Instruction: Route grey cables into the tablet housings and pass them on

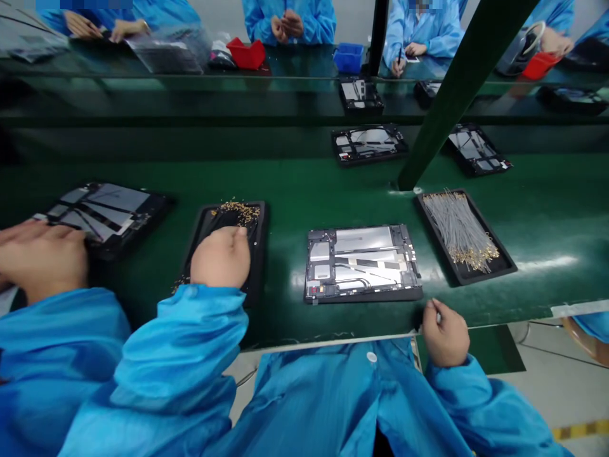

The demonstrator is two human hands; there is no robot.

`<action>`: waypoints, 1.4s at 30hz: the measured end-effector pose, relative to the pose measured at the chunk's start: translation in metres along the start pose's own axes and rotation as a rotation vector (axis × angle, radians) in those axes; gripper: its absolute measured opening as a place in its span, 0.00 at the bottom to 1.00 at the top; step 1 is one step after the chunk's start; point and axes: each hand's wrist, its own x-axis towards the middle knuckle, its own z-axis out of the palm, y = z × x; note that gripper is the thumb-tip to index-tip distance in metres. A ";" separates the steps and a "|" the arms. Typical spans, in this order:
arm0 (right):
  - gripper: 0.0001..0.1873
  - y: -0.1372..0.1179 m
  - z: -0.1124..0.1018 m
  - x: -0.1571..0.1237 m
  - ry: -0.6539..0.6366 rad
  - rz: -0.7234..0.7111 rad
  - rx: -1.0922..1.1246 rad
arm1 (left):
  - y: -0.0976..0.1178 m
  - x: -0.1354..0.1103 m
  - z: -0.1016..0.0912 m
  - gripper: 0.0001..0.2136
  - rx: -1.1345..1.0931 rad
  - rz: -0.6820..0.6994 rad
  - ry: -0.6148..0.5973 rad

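My left hand (220,259) is closed in a fist over a black tray (257,266) holding small gold-coloured parts (238,211). Its fingertips are hidden, so whatever it grips cannot be seen. Near the bench's front edge, my right hand (446,333) is closed with thumb and finger pinched together. Anything inside that pinch is too small to make out. Between the two hands lies an opened tablet (364,263), its silver batteries and dark ribbon cables exposed. To its right, a second black tray (505,259) carries a bundle of thin grey cables (459,225) with gold ends.
At left, a co-worker's hand (45,254) rests by another opened tablet (102,212). A slanted green post (457,95) rises from the bench (285,190). More opened tablets (371,143) lie behind. Across the bench sit people in blue, with red (246,53) and blue (348,58) bins.
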 end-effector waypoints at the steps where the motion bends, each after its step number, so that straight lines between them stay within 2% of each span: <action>1: 0.18 -0.006 -0.003 0.004 -0.015 0.112 0.057 | 0.008 -0.009 -0.002 0.15 -0.010 0.111 -0.005; 4: 0.26 -0.034 -0.012 0.017 -0.074 0.416 0.317 | 0.027 -0.038 0.000 0.12 -0.105 0.455 -0.058; 6: 0.29 -0.059 -0.016 0.022 -0.206 0.478 0.506 | 0.035 -0.054 0.005 0.09 -0.157 0.636 -0.117; 8: 0.29 -0.087 -0.016 0.024 -0.392 0.473 0.673 | 0.038 -0.067 0.009 0.09 -0.148 0.747 -0.149; 10: 0.28 -0.112 -0.015 0.024 -0.583 0.456 0.794 | 0.040 -0.075 0.011 0.10 -0.120 0.797 -0.138; 12: 0.26 -0.131 -0.013 0.022 -0.751 0.407 0.857 | 0.039 -0.080 0.013 0.10 -0.101 0.828 -0.115; 14: 0.24 -0.144 -0.012 0.022 -0.859 0.310 0.875 | 0.038 -0.084 0.013 0.10 -0.095 0.865 -0.100; 17: 0.20 -0.151 -0.011 0.024 -0.918 0.183 0.865 | 0.035 -0.090 0.015 0.10 -0.105 0.917 -0.112; 19: 0.18 -0.151 -0.011 0.025 -0.942 0.178 0.850 | 0.035 -0.093 0.016 0.09 -0.108 0.936 -0.128; 23: 0.14 -0.146 -0.012 0.024 -1.001 0.305 0.845 | 0.041 -0.100 0.019 0.10 -0.097 0.967 -0.095; 29: 0.10 -0.131 -0.006 0.013 -1.192 0.476 0.969 | 0.055 -0.121 0.034 0.10 -0.174 1.016 -0.072; 32: 0.10 -0.129 -0.001 0.013 -1.138 0.576 1.004 | 0.055 -0.126 0.050 0.08 -0.172 0.951 0.051; 34: 0.12 -0.132 0.002 0.018 -0.977 0.658 1.028 | 0.053 -0.125 0.062 0.07 -0.146 0.890 0.128; 36: 0.17 -0.137 0.005 0.024 -0.784 0.705 1.072 | 0.052 -0.123 0.073 0.07 -0.085 0.852 0.150; 39: 0.23 -0.144 0.010 0.032 -0.585 0.622 1.098 | 0.052 -0.119 0.081 0.08 -0.007 0.840 0.111; 42: 0.23 -0.147 0.017 0.034 -0.414 0.429 1.003 | 0.053 -0.119 0.081 0.09 0.006 0.823 0.047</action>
